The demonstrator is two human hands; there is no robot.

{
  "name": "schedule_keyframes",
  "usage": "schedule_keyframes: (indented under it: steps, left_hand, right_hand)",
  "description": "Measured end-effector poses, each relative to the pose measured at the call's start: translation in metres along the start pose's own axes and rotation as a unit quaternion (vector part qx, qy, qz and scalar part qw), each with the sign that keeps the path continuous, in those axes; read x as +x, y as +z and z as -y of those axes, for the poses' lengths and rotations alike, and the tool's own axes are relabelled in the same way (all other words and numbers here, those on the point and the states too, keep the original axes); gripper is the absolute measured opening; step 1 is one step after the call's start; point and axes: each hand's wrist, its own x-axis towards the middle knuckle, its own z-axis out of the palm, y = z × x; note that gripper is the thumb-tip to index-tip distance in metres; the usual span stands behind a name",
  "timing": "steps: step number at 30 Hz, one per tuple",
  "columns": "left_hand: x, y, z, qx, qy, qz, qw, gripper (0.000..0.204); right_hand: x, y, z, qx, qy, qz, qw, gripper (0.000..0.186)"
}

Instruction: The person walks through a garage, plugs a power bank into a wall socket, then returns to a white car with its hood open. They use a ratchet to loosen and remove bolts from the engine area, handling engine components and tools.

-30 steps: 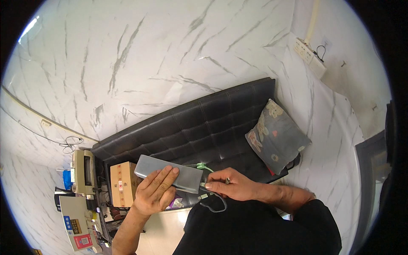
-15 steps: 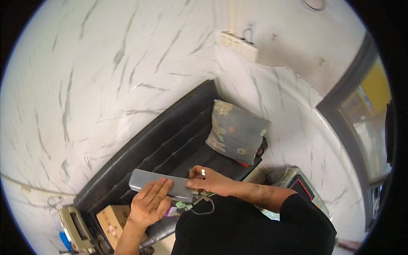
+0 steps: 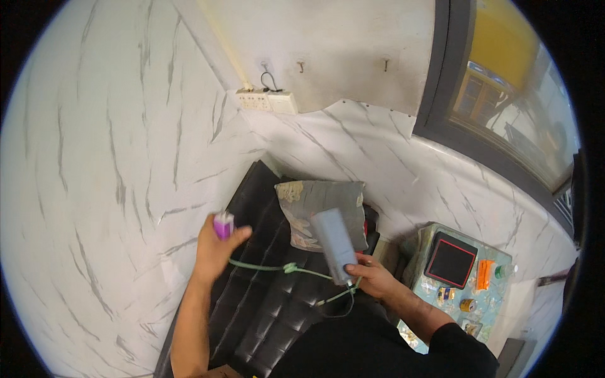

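The grey slab (image 3: pixel 334 242) is gripped in the right hand (image 3: pixel 373 276), thumb across the face at its lower end, and in the view it stands in front of the cushion (image 3: pixel 302 220), hiding the lower right part of it. To the left of the cushion, the left hand (image 3: pixel 217 246) is curled round a small purple-and-white block (image 3: pixel 222 227), thumb sticking out to the side. A pale green cable (image 3: pixel 252 266) runs below the cushion from the left hand toward the slab's lower end, bunched into a small bundle midway; just how it joins the slab is too small to tell. A thin dark cord (image 3: pixel 346 312) loops below that end. Below and left of the cushion spreads the black tufted sofa (image 3: pixel 265 315), its near part cut off by the dark shirt (image 3: pixel 372 343). Right of the cushion is a tabletop (image 3: pixel 428 290) carrying a black, red-edged flat thing (image 3: pixel 451 263), an orange packet (image 3: pixel 484 274) and a green bottle (image 3: pixel 504 271). A white socket strip (image 3: pixel 265 101) is on the wall above the cushion. The slab is smooth and plain, long and narrow with rounded corners, tilted with its upper end leaning left.
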Motion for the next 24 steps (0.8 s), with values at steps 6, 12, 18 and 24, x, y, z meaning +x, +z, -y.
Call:
schedule_keyframes:
  steps: [6,12,18,24]
  left_hand:
    - [0.222,0.067,0.043,-0.145,-0.042,-0.024,0.988,0.042]
    - [0.356,0.117,0.065,0.065,0.003,-0.115,0.991,0.038]
    - [0.383,0.137,0.070,-0.046,-0.065,-0.087,0.993,0.048]
    - [0.394,0.134,0.087,0.067,-0.013,-0.141,0.988,0.049]
  right_hand:
    - [0.009,-0.052,0.012,0.039,-0.061,-0.112,0.991,0.058]
    - [0.039,-0.085,0.008,0.052,0.003,-0.135,0.989,0.072]
    - [0.079,-0.100,0.017,0.099,0.046,-0.128,0.986,0.067]
    - [0.112,-0.110,0.019,0.072,0.061,-0.125,0.988,0.075]
